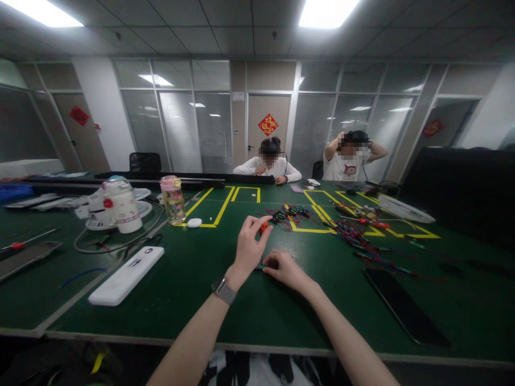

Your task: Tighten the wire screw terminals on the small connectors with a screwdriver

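Note:
Over the middle of the green table (193,316), my left hand (250,241) has its fingers closed round a small orange and black object (263,228). Lower and to the right, my right hand (286,269) pinches a small green part (260,266) at the tabletop, its fingertips partly hiding it. Just beyond my hands lies a pile of small dark and green parts with thin red and blue wires (290,214). A larger tangle of similar wired parts (358,238) spreads to the right.
A white oblong device (126,276), a bottle (173,201) and a white jug (123,206) stand or lie left. A black phone-like slab (406,305) lies right. Yellow tape (314,230) marks the table. Two people sit across it.

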Action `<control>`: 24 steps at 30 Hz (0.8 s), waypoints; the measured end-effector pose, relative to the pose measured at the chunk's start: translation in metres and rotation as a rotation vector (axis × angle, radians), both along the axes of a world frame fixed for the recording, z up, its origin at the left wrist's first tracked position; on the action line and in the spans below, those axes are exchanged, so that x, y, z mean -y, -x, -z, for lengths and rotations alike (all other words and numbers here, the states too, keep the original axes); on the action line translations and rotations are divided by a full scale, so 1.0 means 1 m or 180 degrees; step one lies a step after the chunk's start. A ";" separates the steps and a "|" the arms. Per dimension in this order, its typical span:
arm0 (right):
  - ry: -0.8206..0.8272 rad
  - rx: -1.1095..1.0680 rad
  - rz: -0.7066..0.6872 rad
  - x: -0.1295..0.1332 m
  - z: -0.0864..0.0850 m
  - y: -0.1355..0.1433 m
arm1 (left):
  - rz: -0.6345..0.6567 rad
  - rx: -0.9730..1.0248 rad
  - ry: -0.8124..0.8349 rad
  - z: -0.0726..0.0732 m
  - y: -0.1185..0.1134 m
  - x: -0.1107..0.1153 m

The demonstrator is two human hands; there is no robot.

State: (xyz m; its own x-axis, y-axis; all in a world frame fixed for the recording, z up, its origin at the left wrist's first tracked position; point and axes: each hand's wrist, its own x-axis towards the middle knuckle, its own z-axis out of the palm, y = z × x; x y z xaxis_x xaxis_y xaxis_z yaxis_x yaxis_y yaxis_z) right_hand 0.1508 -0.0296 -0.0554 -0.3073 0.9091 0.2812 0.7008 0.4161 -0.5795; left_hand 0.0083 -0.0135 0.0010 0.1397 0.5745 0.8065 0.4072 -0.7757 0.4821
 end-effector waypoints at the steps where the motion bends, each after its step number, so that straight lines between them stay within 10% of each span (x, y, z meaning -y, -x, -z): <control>1: -0.0001 -0.0002 -0.0001 0.000 0.000 0.000 | 0.0039 0.0001 0.0025 0.000 0.000 0.000; 24: 0.0003 -0.0095 0.0002 -0.003 0.004 -0.001 | 0.0184 0.0161 -0.0047 0.003 -0.004 0.001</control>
State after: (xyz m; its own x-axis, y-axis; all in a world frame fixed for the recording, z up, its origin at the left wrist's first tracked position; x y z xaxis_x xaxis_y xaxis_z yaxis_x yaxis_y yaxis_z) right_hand 0.1519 -0.0266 -0.0592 -0.2983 0.9096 0.2892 0.6835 0.4151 -0.6005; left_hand 0.0126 -0.0143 -0.0018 0.1312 0.5547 0.8216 0.3369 -0.8044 0.4893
